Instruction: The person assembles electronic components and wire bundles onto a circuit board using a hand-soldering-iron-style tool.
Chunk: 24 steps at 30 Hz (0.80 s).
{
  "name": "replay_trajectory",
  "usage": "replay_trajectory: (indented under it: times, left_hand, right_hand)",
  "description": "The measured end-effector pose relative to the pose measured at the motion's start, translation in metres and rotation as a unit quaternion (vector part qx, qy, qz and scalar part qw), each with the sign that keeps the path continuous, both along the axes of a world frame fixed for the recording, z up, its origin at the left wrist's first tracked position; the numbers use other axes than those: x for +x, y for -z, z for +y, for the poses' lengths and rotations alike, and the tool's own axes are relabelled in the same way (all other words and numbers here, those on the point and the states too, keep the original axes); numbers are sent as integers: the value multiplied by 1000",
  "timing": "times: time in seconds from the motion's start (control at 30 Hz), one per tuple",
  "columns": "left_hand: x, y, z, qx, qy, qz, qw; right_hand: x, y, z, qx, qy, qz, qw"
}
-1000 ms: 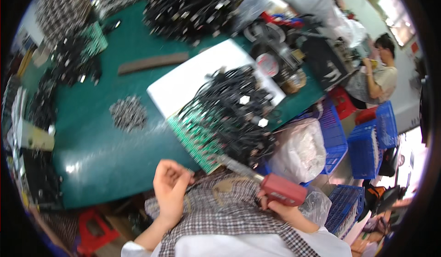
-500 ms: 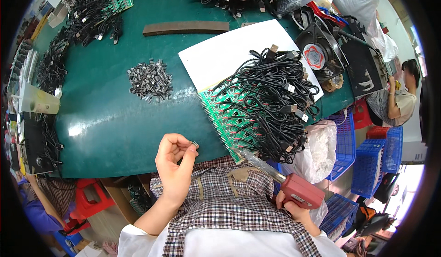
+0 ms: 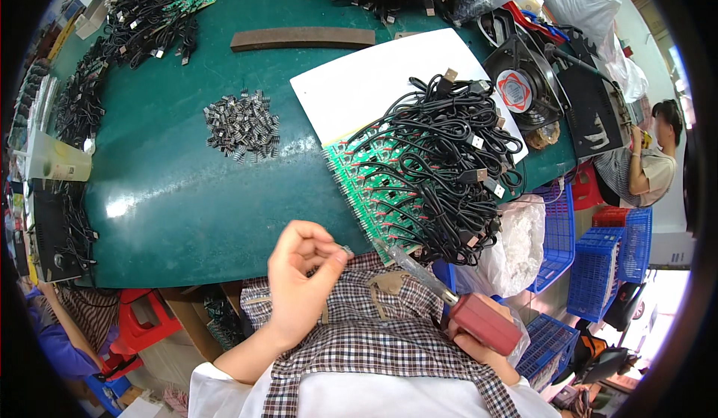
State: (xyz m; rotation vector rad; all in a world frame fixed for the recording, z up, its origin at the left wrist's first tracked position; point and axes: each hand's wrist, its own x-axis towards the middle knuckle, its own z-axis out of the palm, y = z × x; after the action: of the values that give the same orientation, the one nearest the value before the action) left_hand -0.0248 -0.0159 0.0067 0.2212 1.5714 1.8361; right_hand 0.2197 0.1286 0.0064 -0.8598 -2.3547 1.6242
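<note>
My left hand (image 3: 303, 277) pinches a small metal-pinned connector (image 3: 347, 250) between thumb and forefinger, just off the table's near edge. In my right hand (image 3: 479, 347) is a soldering gun (image 3: 488, 324) with a dark red body. Its long tip points up and left to the lower corner of a panel of green circuit boards (image 3: 357, 186); contact there I cannot tell. Black USB cables (image 3: 449, 164) fan out from the boards to the right, with red wires at their board ends. A loose pile of small pinned connectors (image 3: 243, 125) lies farther off on the left.
White card (image 3: 374, 74) lies under the boards on the green table (image 3: 172, 216). Behind it is a brown bar (image 3: 303, 38). A fan (image 3: 516, 93) stands at the right, above blue crates (image 3: 553, 238) and a plastic bag (image 3: 516, 246). Another person (image 3: 654, 156) sits far right.
My left hand has moved right, toward the boards' lower corner, with the connector still pinched. The soldering gun has shifted slightly left and down, its tip staying near that corner.
</note>
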Motion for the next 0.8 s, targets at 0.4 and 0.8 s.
replay_trajectory:
  times: [0.4,0.8]
  left_hand:
    - [8,3,21,7,62,-10,998]
    - [9,4,27,14,32,0,999]
  right_hand:
    - [-11,-19,-15,-367,152,158,904]
    - [-1,-7,-6,-195,65,26,978]
